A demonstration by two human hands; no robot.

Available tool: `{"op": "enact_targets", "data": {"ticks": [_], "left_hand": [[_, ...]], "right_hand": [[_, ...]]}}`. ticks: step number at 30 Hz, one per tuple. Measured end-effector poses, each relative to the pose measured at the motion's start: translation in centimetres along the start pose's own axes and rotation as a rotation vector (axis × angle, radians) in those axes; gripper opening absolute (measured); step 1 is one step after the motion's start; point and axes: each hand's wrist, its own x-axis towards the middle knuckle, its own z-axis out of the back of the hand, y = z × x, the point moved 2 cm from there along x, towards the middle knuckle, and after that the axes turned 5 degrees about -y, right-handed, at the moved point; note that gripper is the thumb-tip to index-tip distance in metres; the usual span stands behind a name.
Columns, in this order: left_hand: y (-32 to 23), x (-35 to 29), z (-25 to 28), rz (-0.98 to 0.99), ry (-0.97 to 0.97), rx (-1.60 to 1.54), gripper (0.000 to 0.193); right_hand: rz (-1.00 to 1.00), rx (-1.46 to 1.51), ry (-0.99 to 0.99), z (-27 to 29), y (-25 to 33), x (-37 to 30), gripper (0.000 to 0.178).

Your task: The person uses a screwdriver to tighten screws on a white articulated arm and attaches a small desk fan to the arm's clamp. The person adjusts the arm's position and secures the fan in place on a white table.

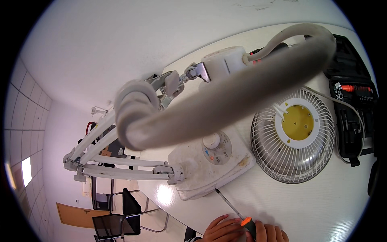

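Note:
A screwdriver with a dark green and orange handle is gripped in my right hand at the bottom of the view. Its thin metal shaft slants up and left. The tip lies at the lower edge of a worn white control base with a round knob; whether it touches is hard to tell. My left hand rests beside the handle, fingers stretched out and loosely apart. Right of the base, a round wire-cage lamp head lies with its white ring and yellow plate facing up.
A blurred thick grey cable arches across the foreground. White jointed arms extend left from the base. An open black tool case lies at the right of the white table. A black chair stands on the floor at left.

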Motion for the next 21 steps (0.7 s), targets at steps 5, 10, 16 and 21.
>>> {"op": "enact_targets", "data": {"ticks": [5,10,16,21], "left_hand": [[0.0,-0.1,0.1,0.012,0.016,-0.008,0.013],[0.1,-0.3,-0.1,0.001,0.0,-0.006,0.012],[0.3,-0.9,-0.3,0.012,-0.006,-0.01,0.01],[0.4,-1.0,-0.3,-0.001,-0.006,0.01,0.01]], "right_hand": [[0.009,-0.001,-0.009,-0.1,-0.1,-0.1,0.025],[0.013,-0.004,0.0,0.0,-0.1,-0.1,0.025],[0.05,-0.017,-0.012,0.0,0.0,0.0,0.026],[0.056,-0.002,-0.013,-0.1,-0.2,-0.1,0.026]]}}
